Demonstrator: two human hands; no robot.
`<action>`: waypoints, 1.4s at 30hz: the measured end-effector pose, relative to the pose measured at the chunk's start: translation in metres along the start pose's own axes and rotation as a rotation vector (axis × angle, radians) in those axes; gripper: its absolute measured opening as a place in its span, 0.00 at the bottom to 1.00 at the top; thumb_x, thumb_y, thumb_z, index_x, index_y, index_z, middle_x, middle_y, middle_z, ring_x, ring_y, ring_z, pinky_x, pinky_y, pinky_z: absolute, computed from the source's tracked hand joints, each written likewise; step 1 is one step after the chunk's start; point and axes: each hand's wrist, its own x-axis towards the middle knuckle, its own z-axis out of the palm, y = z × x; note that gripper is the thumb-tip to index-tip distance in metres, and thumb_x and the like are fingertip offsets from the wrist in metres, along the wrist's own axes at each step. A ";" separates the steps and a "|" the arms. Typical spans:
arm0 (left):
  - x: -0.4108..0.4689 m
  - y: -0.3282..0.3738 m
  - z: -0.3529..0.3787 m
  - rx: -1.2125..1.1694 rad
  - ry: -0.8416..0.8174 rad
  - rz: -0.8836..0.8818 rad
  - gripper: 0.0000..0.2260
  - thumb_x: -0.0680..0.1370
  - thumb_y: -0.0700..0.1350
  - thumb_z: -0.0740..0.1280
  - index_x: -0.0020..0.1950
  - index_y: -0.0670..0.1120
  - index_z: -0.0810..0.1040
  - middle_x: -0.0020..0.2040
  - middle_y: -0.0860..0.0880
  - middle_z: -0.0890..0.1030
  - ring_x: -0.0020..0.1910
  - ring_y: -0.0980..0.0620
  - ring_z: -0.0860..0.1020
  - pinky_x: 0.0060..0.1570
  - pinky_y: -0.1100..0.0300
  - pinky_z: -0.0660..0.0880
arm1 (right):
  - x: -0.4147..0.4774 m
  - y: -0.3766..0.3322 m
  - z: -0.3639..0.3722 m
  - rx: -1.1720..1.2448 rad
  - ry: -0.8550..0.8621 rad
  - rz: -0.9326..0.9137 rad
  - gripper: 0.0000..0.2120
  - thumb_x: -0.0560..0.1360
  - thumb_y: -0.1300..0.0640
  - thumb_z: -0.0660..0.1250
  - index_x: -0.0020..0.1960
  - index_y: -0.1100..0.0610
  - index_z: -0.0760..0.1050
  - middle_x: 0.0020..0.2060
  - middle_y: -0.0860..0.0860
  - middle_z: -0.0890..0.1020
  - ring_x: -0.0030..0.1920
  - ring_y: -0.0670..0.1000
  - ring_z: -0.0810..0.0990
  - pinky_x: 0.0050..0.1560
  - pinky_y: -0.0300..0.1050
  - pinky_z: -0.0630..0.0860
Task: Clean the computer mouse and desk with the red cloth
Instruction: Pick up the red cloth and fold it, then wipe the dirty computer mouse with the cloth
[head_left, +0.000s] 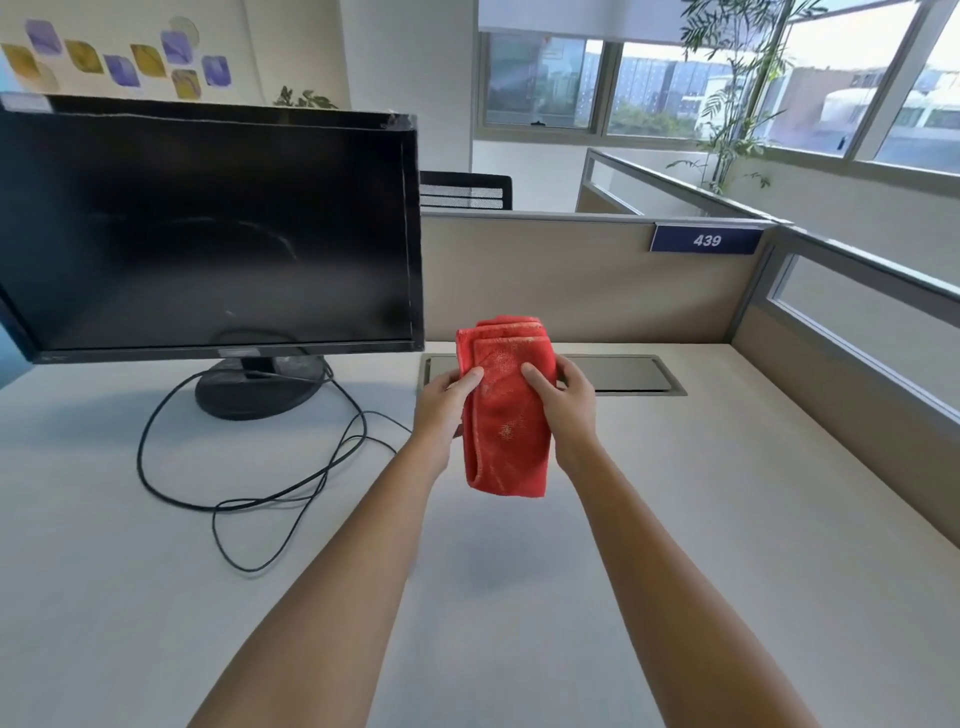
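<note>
The folded red cloth (506, 415) hangs above the surface (727, 493), just right of the monitor (208, 228). The left hand (444, 402) grips its left edge and the right hand (569, 402) its right edge, thumbs in front, the rest seemingly curled behind.

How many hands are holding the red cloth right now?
2. The left hand grips the red cloth at its left edge, the right hand at its right edge, both above the desk.
</note>
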 end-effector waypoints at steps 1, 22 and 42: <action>-0.002 0.000 -0.007 0.018 0.003 -0.004 0.02 0.75 0.48 0.68 0.46 0.51 0.79 0.41 0.51 0.83 0.34 0.56 0.82 0.28 0.66 0.76 | -0.002 0.000 0.002 0.009 0.012 0.002 0.15 0.72 0.53 0.71 0.57 0.55 0.77 0.50 0.51 0.83 0.53 0.52 0.81 0.57 0.50 0.79; -0.040 -0.103 -0.161 0.900 -0.260 0.077 0.58 0.51 0.68 0.73 0.76 0.53 0.52 0.75 0.51 0.61 0.74 0.46 0.56 0.73 0.45 0.55 | -0.067 0.065 0.050 -1.094 -0.109 -0.432 0.16 0.75 0.59 0.65 0.62 0.51 0.75 0.60 0.48 0.78 0.62 0.52 0.73 0.44 0.46 0.75; -0.039 -0.111 -0.168 0.928 -0.335 0.078 0.62 0.50 0.68 0.73 0.77 0.50 0.49 0.75 0.51 0.61 0.75 0.49 0.54 0.74 0.49 0.53 | -0.074 0.088 0.074 -1.042 -0.479 -0.365 0.21 0.75 0.61 0.62 0.66 0.49 0.74 0.63 0.50 0.79 0.62 0.54 0.77 0.55 0.47 0.72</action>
